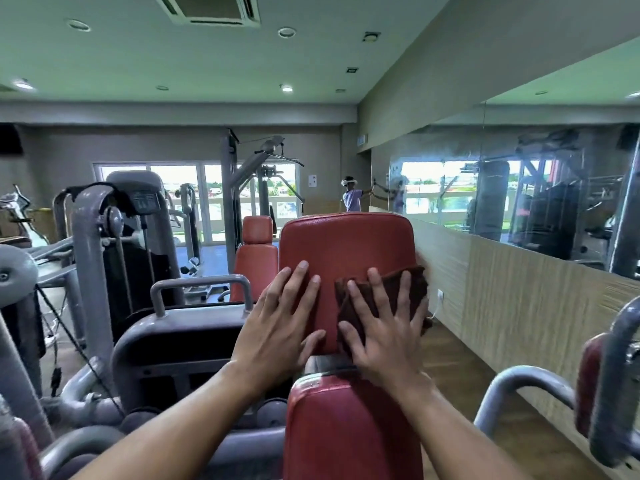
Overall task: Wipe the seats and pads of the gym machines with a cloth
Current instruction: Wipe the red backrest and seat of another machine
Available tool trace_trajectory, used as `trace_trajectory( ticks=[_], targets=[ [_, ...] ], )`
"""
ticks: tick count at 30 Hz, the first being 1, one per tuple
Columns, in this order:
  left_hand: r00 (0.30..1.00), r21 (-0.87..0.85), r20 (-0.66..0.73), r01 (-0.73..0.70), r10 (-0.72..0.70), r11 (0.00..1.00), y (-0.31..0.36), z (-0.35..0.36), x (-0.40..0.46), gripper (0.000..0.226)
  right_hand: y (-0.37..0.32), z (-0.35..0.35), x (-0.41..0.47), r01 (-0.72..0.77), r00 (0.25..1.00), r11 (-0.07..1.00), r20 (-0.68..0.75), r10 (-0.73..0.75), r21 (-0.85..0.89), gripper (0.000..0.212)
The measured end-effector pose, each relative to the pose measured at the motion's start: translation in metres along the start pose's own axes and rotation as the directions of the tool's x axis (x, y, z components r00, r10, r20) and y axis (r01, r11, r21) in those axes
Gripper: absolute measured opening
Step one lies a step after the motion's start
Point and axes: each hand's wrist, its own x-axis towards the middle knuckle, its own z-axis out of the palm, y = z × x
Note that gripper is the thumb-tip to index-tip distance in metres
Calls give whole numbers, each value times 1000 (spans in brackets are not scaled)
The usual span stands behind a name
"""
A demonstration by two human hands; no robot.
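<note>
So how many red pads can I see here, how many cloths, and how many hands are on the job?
Red pads on the near machine: 2, back pad, seat
Red pads on the machine behind: 2, upper, lower
Red pad at the right edge: 1
Cloths: 1, dark brown
Hands: 2, left hand, right hand
Total: 8

The red vinyl back pad (343, 251) stands upright in the middle of the view, its surface slightly creased and its top corners rounded, with the red seat pad (349, 431) of the same machine lying below it, nearer the camera. A dark brown cloth (408, 289), folded and rumpled, is spread flat against the lower right part of the back pad, reaching to its right edge. Further back, to the left, a second machine's red seat and back pad (257, 251) stands upright.
</note>
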Motion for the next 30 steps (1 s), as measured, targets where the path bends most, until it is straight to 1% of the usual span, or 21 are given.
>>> trace_trajectory(
  ticks=[2, 3, 4, 6, 8, 10, 11, 13, 15, 17, 20, 21, 23, 25, 26, 28, 30],
  targets=[
    [1000, 22, 2, -23, 23, 999, -3, 2, 1, 83, 5, 5, -12, 55, 998, 998, 27, -54, -22, 67],
    [999, 27, 0, -36, 36, 999, -5, 2, 1, 83, 11, 3, -4, 73, 997, 997, 28, -72, -17, 66],
    [999, 35, -8, -51, 51, 998, -8, 1, 3, 83, 18, -3, 13, 58, 998, 998, 11, -58, 8, 65],
    [996, 43, -36, -79, 81, 996, -14, -1, 4, 83, 25, -16, 58, -17, 999, 998, -31, 19, 56, 67],
    [994, 20, -56, -89, 90, 996, -19, -4, 3, 82, 21, -28, 92, -80, 996, 994, -24, 82, 72, 68],
    [996, 2, -63, -69, 69, 998, -22, -7, 4, 82, 3, -27, 96, -116, 992, 991, -45, 119, 68, 68],
    [997, -10, -66, -39, 39, 999, -23, -8, 4, 83, -8, -23, 87, -106, 993, 993, -54, 109, 56, 68],
    [995, -41, -85, 51, -55, 998, -28, -9, 5, 84, -26, -14, 68, -25, 998, 1000, -59, 25, 7, 68],
    [990, -62, -103, 93, -99, 994, -35, -11, 5, 83, -33, -11, 70, 17, 998, 1000, -58, -17, -7, 66],
    [985, -44, -150, 76, -82, 996, -44, -14, 6, 82, -44, -18, 95, -18, 998, 1000, -62, 19, 15, 64],
    [979, -45, -186, 80, -87, 996, -53, -9, 0, 81, -77, -23, 122, -82, 996, 994, -14, 83, 76, 59],
    [977, -56, -186, 92, -101, 994, -53, -6, -2, 81, -87, -22, 124, -61, 998, 996, -20, 62, 65, 57],
    [981, -51, -159, 107, -113, 993, -53, 3, -8, 83, -98, -16, 116, 47, 997, 999, -61, -46, 20, 52],
    [988, -57, -133, 76, -83, 996, -51, 8, -18, 85, -88, -9, 95, 183, 978, 982, -89, -187, -52, 52],
    [990, -47, -134, 48, -54, 998, -51, 7, -20, 86, -78, -5, 81, 222, 969, 973, -99, -228, -67, 54],
    [991, -17, -137, 6, -8, 1000, -51, 5, -22, 85, -56, 1, 51, 232, 964, 969, -117, -240, -82, 60],
    [991, -23, -134, -30, 27, 999, -52, 3, -22, 84, -33, 4, 29, 282, 950, 948, -95, -297, -144, 62]
  ],
)
